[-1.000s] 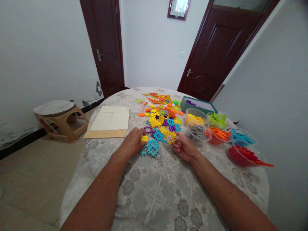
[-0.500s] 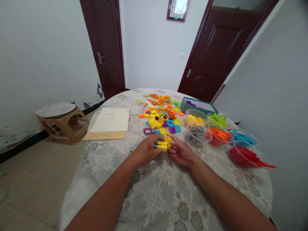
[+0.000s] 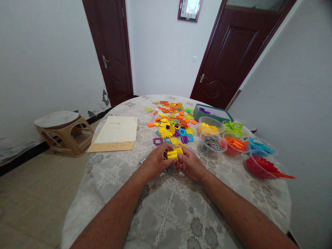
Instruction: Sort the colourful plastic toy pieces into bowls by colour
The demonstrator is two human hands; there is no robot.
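My left hand (image 3: 156,162) and my right hand (image 3: 190,164) meet at the middle of the round table (image 3: 166,207). Both pinch a small cluster of yellow plastic building pieces (image 3: 173,154) held between the fingertips. A bit of blue piece shows under my left fingers. Just beyond the hands lies a spread of loose coloured building pieces (image 3: 172,122) in yellow, orange, purple, blue and green.
Several clear bowls stand at the right: yellow pieces (image 3: 210,126), grey ones (image 3: 213,142), orange ones (image 3: 234,144), green ones (image 3: 234,127), blue ones (image 3: 260,147), red ones (image 3: 263,166). A teal box (image 3: 211,112) sits behind them. Papers (image 3: 116,130) lie left. A stool (image 3: 62,129) stands off the table.
My left hand carried a yellow piece rightward from beside the blue pieces to my right hand. Both hands now hold the yellow pieces together, slightly nearer to me.
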